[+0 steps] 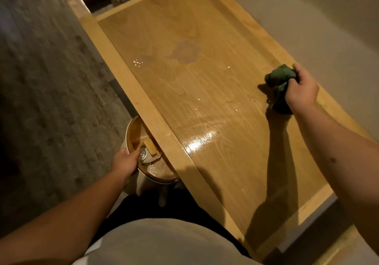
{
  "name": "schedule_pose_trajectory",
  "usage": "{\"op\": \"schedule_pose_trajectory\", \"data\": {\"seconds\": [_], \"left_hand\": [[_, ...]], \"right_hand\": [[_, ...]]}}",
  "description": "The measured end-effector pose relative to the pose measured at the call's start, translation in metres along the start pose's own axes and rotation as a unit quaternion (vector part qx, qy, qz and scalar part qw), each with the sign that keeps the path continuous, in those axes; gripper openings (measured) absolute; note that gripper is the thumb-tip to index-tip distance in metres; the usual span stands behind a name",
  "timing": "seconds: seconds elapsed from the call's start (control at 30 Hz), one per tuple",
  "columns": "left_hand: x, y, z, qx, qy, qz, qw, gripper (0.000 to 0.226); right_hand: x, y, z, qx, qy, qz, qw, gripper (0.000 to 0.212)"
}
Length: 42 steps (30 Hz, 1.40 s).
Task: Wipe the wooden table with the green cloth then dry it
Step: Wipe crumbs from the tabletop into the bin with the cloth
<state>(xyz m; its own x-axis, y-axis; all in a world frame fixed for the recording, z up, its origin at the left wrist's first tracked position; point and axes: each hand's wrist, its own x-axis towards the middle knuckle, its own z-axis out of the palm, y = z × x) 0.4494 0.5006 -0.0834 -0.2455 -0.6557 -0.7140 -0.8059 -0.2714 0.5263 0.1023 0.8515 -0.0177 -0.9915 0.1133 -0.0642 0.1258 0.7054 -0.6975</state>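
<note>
The right hand [302, 89] was closed around the bunched green cloth [280, 87], fingers curled over its top, with folds of cloth sticking out toward the middle of the table [205, 92] and down below the palm. The cloth sat near the table's right edge, pressed to or just above the wood; its dark shadow fell just to its left. The right arm reached in from the lower right across the tabletop.

The left hand [125, 163] gripped the near rim of a round bin [131, 133] that stood on the floor beside the table's left edge, partly tucked under it. The fingers curled over the rim next to a clear, glassy thing inside, too blurred to identify. Pale scraps lay in the bin's bottom.

The tabletop was light wood with a raised border strip along its sides. A wet sheen shone near the left border, close to the person. Farther up, a darker damp patch [185, 52] spread across the grain. A few small pale crumbs [198, 99] were scattered between the patch and the cloth.
</note>
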Motion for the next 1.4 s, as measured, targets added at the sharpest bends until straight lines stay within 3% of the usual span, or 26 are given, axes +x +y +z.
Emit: {"op": "schedule_pose_trajectory", "data": {"seconds": [0.13, 0.2, 0.5, 0.67, 0.83, 1.3, 1.4], "left_hand": [[0.001, 0.0, 0.002, 0.009, 0.012, 0.003, 1.0, 0.01], [0.002, -0.001, 0.002, 0.017, 0.009, 0.002, 1.0, 0.012], [0.002, -0.003, 0.006, 0.025, 0.004, 0.001, 1.0, 0.012], [0.001, -0.002, 0.004, 0.005, -0.016, -0.003, 1.0, 0.032], [-0.002, -0.003, 0.003, 0.009, -0.019, 0.005, 1.0, 0.017], [-0.004, -0.008, -0.013, -0.003, -0.047, 0.026, 0.999, 0.035], [-0.006, -0.01, -0.015, -0.004, -0.041, 0.032, 0.999, 0.028]], "right_hand": [[0.002, 0.036, 0.015, -0.159, -0.122, 0.022, 0.979, 0.058], [-0.011, 0.045, 0.026, -0.182, -0.134, 0.002, 0.974, 0.059], [-0.051, 0.034, 0.048, -0.199, -0.165, -0.079, 0.963, 0.06], [-0.091, 0.01, 0.069, -0.183, -0.188, -0.109, 0.959, 0.061], [-0.133, -0.012, 0.093, -0.176, -0.228, -0.134, 0.948, 0.063], [-0.21, -0.049, 0.131, -0.182, -0.295, -0.189, 0.919, 0.062], [-0.229, -0.054, 0.139, -0.173, -0.317, -0.21, 0.908, 0.063]]}}
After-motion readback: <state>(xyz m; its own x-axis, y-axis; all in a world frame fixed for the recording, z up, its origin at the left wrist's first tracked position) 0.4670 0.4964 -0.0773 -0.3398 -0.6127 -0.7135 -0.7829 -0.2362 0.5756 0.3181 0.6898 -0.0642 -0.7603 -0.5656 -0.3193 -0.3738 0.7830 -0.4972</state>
